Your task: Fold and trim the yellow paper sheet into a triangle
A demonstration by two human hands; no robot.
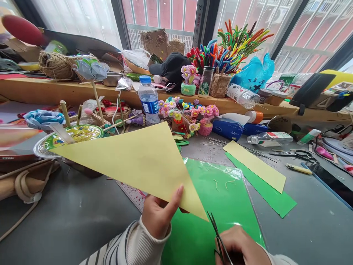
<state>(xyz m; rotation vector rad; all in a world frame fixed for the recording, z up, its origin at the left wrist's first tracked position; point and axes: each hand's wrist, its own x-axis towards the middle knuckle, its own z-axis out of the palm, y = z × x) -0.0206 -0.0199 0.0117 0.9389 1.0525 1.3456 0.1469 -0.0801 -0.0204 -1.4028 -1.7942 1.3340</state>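
A pale yellow paper triangle (143, 158) is held up in my left hand (160, 213), the thumb on its face and the fingers behind it. My right hand (239, 244) grips a pair of scissors (216, 232), blades pointing up beside the triangle's lower right corner. I cannot tell whether the blades touch the paper. Beneath both hands lies a green sheet (220, 198) in a clear sleeve, with thin yellow offcuts (229, 184) on top. To the right, a yellow paper strip (256, 167) rests partly over a green paper strip (282, 206).
A water bottle (149, 101) and crocheted flowers (190, 112) stand behind the triangle. Black-handled scissors (300, 155), a cutter (299, 169) and a phone (331, 184) lie at the right. A ruler (132, 195) shows under the triangle. Craft supplies crowd the wooden ledge (132, 96).
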